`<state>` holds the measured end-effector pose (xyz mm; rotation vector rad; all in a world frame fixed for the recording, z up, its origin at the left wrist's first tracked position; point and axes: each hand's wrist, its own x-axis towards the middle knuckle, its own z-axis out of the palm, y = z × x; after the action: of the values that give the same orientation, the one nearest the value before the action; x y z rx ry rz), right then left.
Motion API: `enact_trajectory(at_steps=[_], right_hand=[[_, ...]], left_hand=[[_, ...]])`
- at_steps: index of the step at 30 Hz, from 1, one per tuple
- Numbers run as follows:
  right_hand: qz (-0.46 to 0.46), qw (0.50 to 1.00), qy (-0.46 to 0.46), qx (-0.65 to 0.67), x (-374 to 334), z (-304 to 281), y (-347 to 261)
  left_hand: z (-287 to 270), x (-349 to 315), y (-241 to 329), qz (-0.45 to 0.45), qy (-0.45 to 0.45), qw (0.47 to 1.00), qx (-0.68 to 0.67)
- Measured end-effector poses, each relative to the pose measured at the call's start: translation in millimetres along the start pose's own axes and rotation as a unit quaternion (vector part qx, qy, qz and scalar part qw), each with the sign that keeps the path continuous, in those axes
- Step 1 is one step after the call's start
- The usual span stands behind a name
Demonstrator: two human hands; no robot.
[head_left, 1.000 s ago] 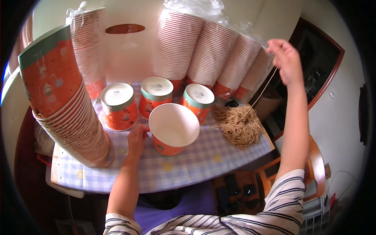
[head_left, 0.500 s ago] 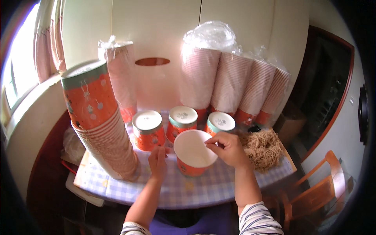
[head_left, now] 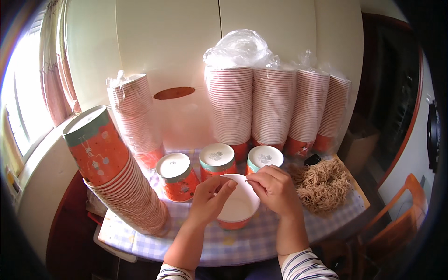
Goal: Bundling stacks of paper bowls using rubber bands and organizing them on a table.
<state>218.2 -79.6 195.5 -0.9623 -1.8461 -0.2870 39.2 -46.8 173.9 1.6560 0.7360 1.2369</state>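
A white-lined orange paper bucket (head_left: 241,205) stands upright, mouth up, in front of me. My left hand (head_left: 210,199) is over its left rim, thumb and fingers drawn together; whatever may be in them is too small to make out. Above the right rim, my right hand (head_left: 275,189) pinches a tiny, thin dark piece pointing toward the left hand. Just behind are three upturned orange-and-green buckets, the left one (head_left: 178,186), the middle one (head_left: 217,163) and the right one (head_left: 264,157). Right of my right hand lies a heap of tan stringy strands (head_left: 324,189).
A tall leaning stack of nested buckets (head_left: 119,175) rises at the left. Several plastic-wrapped bucket stacks (head_left: 228,105) line the back, with another (head_left: 133,114) at back left. A small black object (head_left: 312,160) sits behind the heap. A wooden chair (head_left: 396,224) is at right.
My left hand has moved up and right, from beside the bucket to over its rim. The right hand stays near the right rim, still pinching. The whole view has shifted, things appearing lower.
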Motion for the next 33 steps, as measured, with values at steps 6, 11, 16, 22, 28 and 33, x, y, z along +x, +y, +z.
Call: enact_trajectory(at_steps=[6, 11, 16, 22, 28, 33], right_hand=[[-0.02, 0.999, -0.031, -0.021, -1, 2, -3], [-0.026, 0.998, -0.057, -0.001, -1, 8, -3], [-0.032, 0.998, -0.052, 0.026, 0, 8, -3], [-0.013, 0.997, -0.052, 0.064, 1, 11, -5], [-0.022, 0.997, -0.057, 0.053, 2, 10, -5], [-0.012, 0.997, -0.065, 0.041, 3, 9, -8]], left_hand=[[1, 7, -9, -0.019, -0.049, 0.998, -0.031], [-3, 9, -9, -0.045, -0.078, 0.996, 0.013], [-8, 9, -3, -0.024, -0.085, 0.996, 0.031], [-16, 10, -8, -0.032, -0.097, 0.995, -0.021], [-18, 9, -2, -0.053, -0.107, 0.993, -0.001], [-15, 9, 2, -0.03, -0.089, 0.995, 0.033]])
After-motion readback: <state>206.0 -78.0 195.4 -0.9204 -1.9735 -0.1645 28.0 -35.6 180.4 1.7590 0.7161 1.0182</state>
